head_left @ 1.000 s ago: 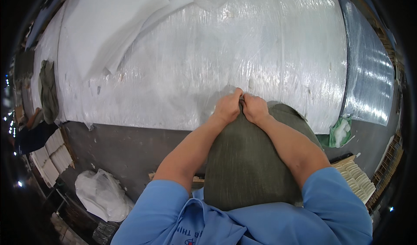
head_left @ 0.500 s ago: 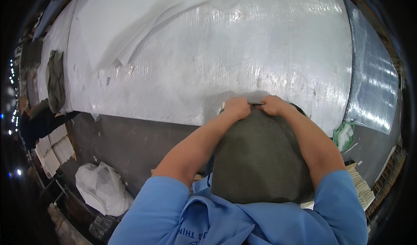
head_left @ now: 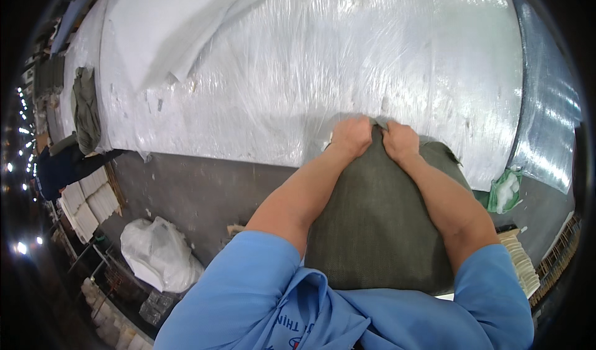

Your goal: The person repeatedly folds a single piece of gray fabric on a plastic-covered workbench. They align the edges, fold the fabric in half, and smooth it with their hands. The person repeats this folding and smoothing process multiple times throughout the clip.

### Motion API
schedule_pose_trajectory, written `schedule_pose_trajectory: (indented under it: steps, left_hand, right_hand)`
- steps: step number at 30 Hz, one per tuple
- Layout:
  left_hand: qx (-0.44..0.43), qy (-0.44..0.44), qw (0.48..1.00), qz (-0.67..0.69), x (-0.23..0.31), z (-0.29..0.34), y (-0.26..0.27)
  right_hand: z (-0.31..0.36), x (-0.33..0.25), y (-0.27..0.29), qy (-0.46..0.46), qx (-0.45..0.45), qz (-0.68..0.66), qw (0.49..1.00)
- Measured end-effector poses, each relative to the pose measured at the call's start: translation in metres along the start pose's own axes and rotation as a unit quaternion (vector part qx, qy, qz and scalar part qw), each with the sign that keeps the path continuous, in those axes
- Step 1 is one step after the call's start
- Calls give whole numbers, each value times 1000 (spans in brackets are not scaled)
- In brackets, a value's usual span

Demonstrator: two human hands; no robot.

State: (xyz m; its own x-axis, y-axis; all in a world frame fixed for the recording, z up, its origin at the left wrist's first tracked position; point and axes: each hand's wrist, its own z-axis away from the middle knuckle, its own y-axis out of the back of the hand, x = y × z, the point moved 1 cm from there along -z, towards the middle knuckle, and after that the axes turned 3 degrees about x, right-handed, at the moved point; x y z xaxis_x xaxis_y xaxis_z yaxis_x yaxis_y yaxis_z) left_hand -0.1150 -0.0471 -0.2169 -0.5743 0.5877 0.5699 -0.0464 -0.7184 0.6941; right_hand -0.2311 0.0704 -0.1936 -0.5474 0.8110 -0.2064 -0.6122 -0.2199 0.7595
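Note:
An olive-green fabric cover (head_left: 382, 232), bulging as if around something thick, stands against my front. My left hand (head_left: 352, 136) and my right hand (head_left: 401, 142) are closed on its far edge, a short gap apart, with a small fold of cloth peeking up between them. To the right of my right hand, a loose corner of the same cloth sticks out. What lies inside the cover is hidden. Just beyond both hands is the edge of a wide table (head_left: 261, 101) wrapped in clear plastic film.
White sheets (head_left: 174, 21) lie at the table's far left, and olive cloth (head_left: 85, 111) hangs over its left end. A white plastic bag (head_left: 158, 254) sits on the floor, lower left. A green bag (head_left: 506, 190) is at the right. Another person (head_left: 59, 170) is at far left.
Both hands have moved slightly farther away and upward, drawing the cloth edge with them. They are a little wider apart, and a loose corner of cloth now shows at right.

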Motion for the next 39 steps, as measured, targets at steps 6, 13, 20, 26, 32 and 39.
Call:
schedule_pose_trajectory:
  steps: [6, 13, 20, 26, 32, 39]
  left_hand:
    - [-14, 16, 1000, -9, 12, 15, 6]
    - [-3, -1, 999, -40, 8, 5, 2]
    - [70, -14, 996, 54, -3, 26, 23]
    - [15, 8, 912, 410, -35, 156, 114]
    - [147, -63, 769, 619, 27, 241, 95]
    - [212, -61, 700, 679, 19, 208, 65]
  right_hand:
    - [10, 7, -5, 25, 56, -24, 998]
    - [15, 3, -7, 35, 58, -6, 998]
    - [14, -3, -2, 49, 59, 37, 996]
    - [14, -3, -3, 32, 50, 49, 997]
    - [7, -3, -5, 35, 35, 76, 996]
    - [1, -9, -4, 56, 21, 89, 994]
